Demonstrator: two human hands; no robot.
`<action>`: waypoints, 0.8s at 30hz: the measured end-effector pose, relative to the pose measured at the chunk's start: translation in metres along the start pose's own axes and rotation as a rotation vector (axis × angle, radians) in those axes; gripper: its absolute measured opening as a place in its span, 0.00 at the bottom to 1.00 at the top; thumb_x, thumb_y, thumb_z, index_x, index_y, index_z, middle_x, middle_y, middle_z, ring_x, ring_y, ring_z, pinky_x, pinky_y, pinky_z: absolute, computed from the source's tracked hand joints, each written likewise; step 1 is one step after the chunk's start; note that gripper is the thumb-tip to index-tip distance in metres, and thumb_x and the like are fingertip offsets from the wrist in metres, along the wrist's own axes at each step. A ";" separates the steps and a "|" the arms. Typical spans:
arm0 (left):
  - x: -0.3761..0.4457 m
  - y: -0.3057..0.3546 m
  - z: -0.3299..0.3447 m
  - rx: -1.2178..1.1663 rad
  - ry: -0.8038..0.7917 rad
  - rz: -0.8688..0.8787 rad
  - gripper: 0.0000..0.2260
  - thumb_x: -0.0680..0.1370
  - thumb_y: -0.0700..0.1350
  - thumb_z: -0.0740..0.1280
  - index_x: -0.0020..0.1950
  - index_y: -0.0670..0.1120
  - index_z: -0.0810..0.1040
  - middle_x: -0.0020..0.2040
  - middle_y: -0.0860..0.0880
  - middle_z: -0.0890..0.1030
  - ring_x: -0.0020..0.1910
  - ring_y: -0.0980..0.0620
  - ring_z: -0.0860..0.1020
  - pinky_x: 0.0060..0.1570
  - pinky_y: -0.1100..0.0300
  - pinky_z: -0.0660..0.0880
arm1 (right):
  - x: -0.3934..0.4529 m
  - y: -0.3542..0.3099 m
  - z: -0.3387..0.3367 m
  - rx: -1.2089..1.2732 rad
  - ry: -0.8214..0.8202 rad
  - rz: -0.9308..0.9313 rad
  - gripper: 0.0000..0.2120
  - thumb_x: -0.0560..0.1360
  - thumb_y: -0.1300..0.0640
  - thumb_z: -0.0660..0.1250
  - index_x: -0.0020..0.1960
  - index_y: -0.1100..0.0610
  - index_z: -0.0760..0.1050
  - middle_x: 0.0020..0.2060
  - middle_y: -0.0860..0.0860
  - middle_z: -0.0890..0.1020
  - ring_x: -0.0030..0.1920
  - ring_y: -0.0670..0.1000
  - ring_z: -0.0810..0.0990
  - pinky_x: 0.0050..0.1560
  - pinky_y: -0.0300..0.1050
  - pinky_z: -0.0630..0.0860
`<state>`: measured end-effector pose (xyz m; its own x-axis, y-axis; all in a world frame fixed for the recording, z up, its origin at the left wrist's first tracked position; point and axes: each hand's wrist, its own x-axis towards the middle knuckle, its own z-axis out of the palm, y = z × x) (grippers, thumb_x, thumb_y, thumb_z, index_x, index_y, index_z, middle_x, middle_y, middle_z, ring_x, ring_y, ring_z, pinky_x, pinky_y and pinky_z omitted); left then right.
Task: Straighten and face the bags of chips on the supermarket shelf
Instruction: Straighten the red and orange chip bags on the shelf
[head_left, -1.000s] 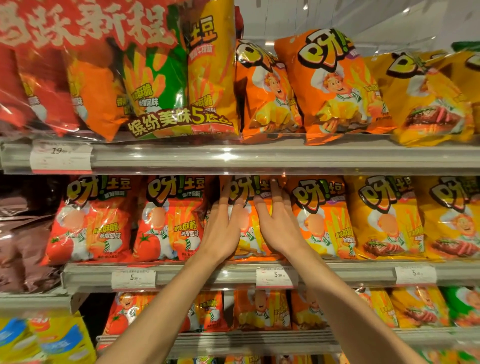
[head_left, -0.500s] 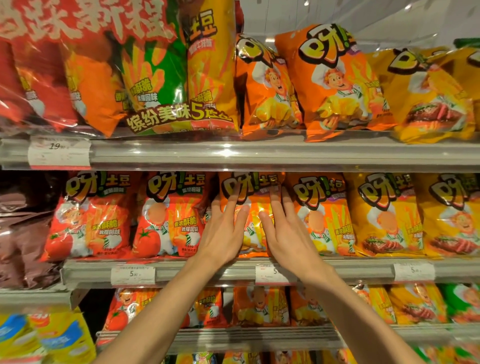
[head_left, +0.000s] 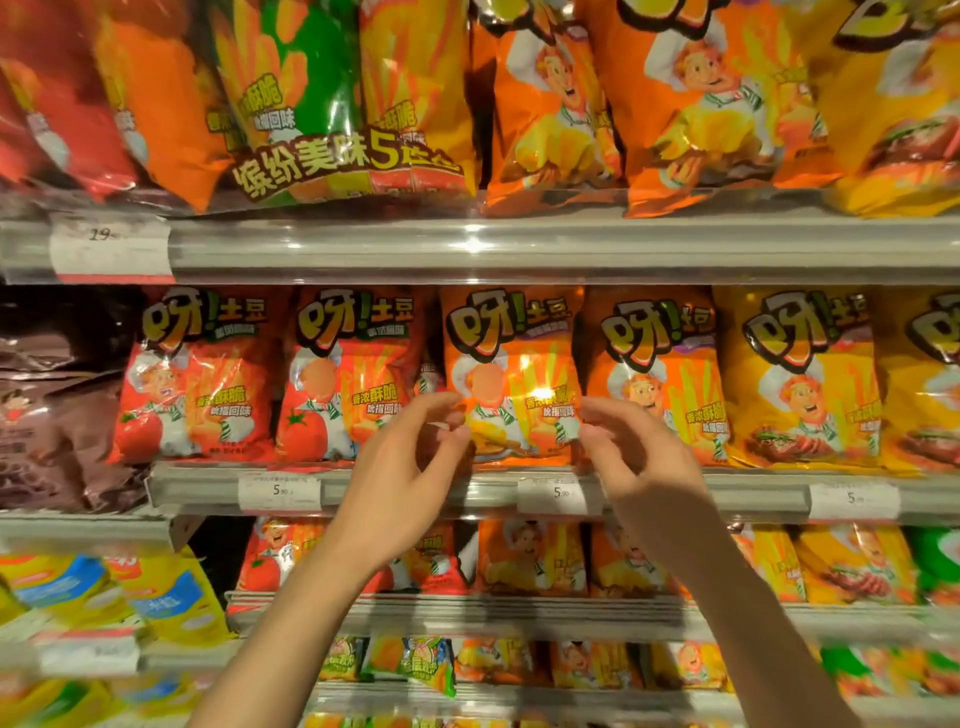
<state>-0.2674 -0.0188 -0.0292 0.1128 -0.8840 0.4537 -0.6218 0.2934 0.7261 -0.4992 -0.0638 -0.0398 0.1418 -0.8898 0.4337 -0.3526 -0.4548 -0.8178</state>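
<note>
the orange chip bag (head_left: 511, 374) is stood upright on the middle shelf (head_left: 415, 486) dead ahead, flanked low down by both hands, left (head_left: 410, 457) and right (head_left: 631, 452), fingers loosely curled, nothing held, about equally near.

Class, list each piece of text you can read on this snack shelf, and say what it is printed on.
"19": price tag on the top rail, remainder blurred.
"5.90": middle rail tag.
"呀!土豆": orange chip bag between the hands.
"缤纷美味5": multipack on the top shelf.
Small flavour print: too blurred.
</note>
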 end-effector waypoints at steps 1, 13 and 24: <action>-0.008 0.001 0.001 -0.033 -0.013 -0.037 0.12 0.82 0.51 0.65 0.66 0.55 0.76 0.52 0.62 0.82 0.53 0.63 0.79 0.53 0.66 0.75 | -0.007 0.004 -0.002 0.004 0.005 -0.002 0.09 0.80 0.52 0.66 0.60 0.46 0.79 0.46 0.42 0.84 0.47 0.46 0.84 0.49 0.44 0.79; -0.056 -0.016 0.030 -0.226 0.009 -0.324 0.06 0.80 0.48 0.68 0.56 0.54 0.82 0.49 0.52 0.85 0.50 0.58 0.81 0.51 0.64 0.75 | -0.050 0.036 -0.004 0.005 -0.121 0.136 0.11 0.80 0.50 0.64 0.62 0.45 0.77 0.45 0.37 0.84 0.48 0.41 0.82 0.47 0.36 0.76; -0.028 -0.046 -0.050 -0.298 -0.015 -0.172 0.04 0.80 0.50 0.68 0.54 0.55 0.82 0.48 0.53 0.85 0.49 0.56 0.82 0.47 0.67 0.77 | -0.051 -0.013 0.049 -0.115 0.128 0.031 0.07 0.79 0.55 0.66 0.55 0.47 0.80 0.45 0.42 0.84 0.44 0.45 0.83 0.45 0.40 0.78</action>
<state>-0.2035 0.0102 -0.0495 0.1834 -0.9344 0.3053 -0.3408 0.2309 0.9113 -0.4564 -0.0142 -0.0702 0.0133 -0.8879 0.4599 -0.4597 -0.4138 -0.7857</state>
